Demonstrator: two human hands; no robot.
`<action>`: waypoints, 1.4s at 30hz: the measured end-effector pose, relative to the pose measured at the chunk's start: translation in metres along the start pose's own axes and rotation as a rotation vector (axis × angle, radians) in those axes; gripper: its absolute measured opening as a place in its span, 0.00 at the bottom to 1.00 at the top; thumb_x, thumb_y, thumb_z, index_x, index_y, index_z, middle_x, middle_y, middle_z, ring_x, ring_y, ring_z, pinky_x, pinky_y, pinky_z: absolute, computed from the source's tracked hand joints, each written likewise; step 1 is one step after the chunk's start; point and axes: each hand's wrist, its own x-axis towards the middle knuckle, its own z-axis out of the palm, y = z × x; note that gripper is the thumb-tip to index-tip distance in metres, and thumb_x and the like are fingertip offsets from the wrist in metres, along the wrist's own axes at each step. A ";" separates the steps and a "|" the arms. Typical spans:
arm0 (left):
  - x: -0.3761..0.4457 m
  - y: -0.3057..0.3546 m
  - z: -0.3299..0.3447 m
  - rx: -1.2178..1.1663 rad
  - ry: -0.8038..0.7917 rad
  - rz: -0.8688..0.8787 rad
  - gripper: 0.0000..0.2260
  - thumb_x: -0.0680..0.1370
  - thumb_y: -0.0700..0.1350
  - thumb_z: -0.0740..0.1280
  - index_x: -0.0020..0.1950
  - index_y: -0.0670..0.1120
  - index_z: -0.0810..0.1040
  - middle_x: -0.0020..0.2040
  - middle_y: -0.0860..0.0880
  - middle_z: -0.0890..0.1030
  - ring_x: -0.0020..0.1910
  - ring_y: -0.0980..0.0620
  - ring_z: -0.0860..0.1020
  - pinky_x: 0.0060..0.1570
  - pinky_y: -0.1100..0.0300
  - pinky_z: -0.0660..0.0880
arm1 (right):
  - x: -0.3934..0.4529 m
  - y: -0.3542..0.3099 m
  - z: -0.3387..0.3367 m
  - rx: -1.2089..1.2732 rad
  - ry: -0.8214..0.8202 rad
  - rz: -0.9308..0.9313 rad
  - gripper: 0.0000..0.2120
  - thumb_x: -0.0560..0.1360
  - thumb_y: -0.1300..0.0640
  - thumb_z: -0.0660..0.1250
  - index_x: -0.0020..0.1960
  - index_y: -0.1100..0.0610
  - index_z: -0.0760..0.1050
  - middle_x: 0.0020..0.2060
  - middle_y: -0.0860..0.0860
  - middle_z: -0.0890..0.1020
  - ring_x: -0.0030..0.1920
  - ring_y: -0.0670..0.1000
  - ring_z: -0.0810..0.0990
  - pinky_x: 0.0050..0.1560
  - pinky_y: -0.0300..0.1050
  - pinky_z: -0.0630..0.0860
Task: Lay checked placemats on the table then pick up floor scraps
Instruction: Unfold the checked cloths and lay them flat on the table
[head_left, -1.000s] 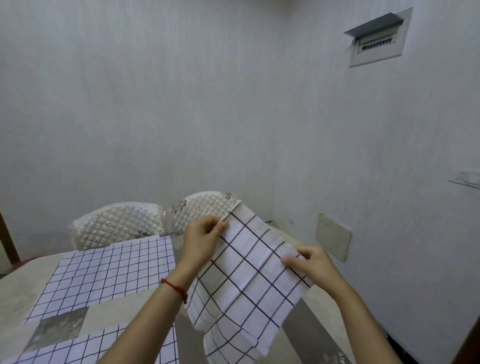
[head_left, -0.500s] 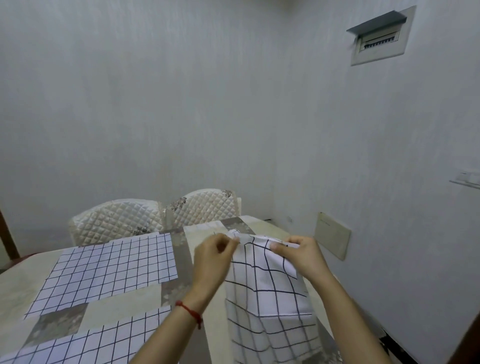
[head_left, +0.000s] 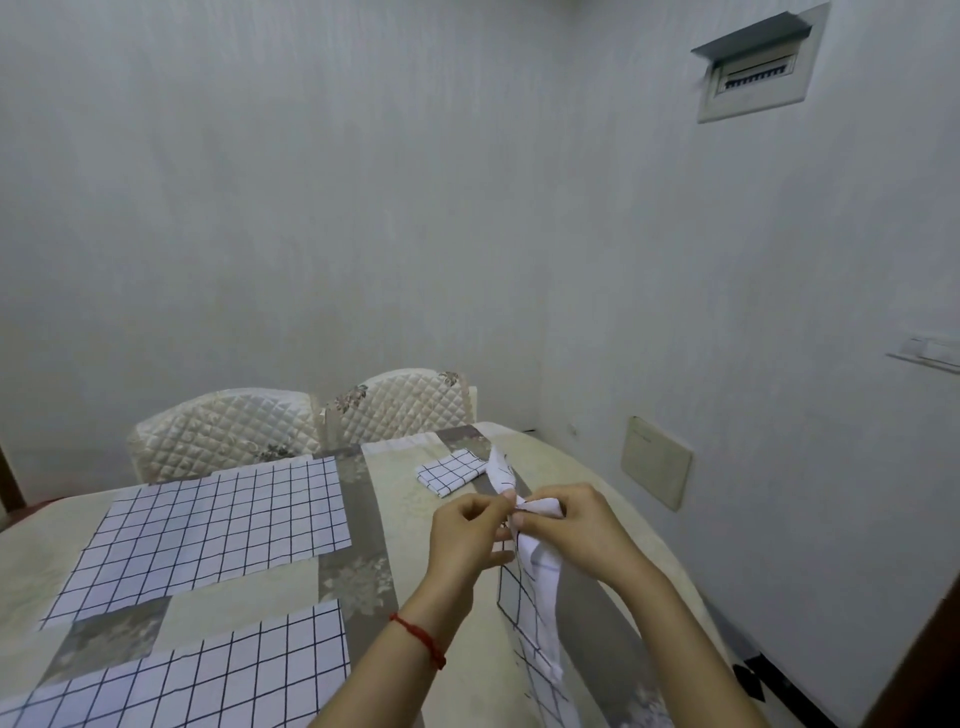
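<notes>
Both my hands pinch the top edge of a white checked placemat that hangs bunched and narrow above the right side of the table. My left hand and my right hand sit close together on it. Two more checked placemats lie flat on the table: one at the far left, one at the near left. A folded checked placemat rests near the table's far right corner. No floor scraps are in view.
Two quilted cream chairs stand at the table's far side against the white wall. A wall panel is low on the right wall, a fuse box high up. Dark floor shows at the lower right.
The placemat was spread wide between my hands a second ago. My hands have come together and lowered, so the cloth is now gathered narrow. The folded placemat behind has come into sight.
</notes>
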 end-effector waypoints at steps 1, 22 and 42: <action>0.001 0.000 -0.001 -0.019 0.003 -0.010 0.08 0.73 0.46 0.70 0.37 0.43 0.81 0.41 0.43 0.84 0.43 0.47 0.83 0.32 0.62 0.78 | -0.002 0.001 0.001 -0.011 -0.018 -0.009 0.13 0.70 0.55 0.70 0.28 0.52 0.75 0.22 0.44 0.71 0.26 0.41 0.66 0.29 0.31 0.61; 0.053 -0.023 -0.074 -0.024 0.048 -0.107 0.06 0.73 0.35 0.63 0.36 0.39 0.74 0.36 0.43 0.77 0.34 0.47 0.77 0.31 0.59 0.79 | 0.018 0.034 0.011 -0.044 0.335 0.107 0.17 0.73 0.58 0.66 0.29 0.63 0.68 0.28 0.54 0.66 0.32 0.48 0.64 0.35 0.43 0.59; 0.160 -0.033 -0.116 0.553 0.509 0.126 0.03 0.71 0.39 0.68 0.40 0.42 0.82 0.39 0.47 0.81 0.42 0.49 0.77 0.41 0.59 0.69 | 0.165 0.121 -0.074 -0.246 0.258 0.217 0.20 0.69 0.61 0.65 0.26 0.52 0.58 0.24 0.50 0.61 0.30 0.50 0.61 0.33 0.44 0.54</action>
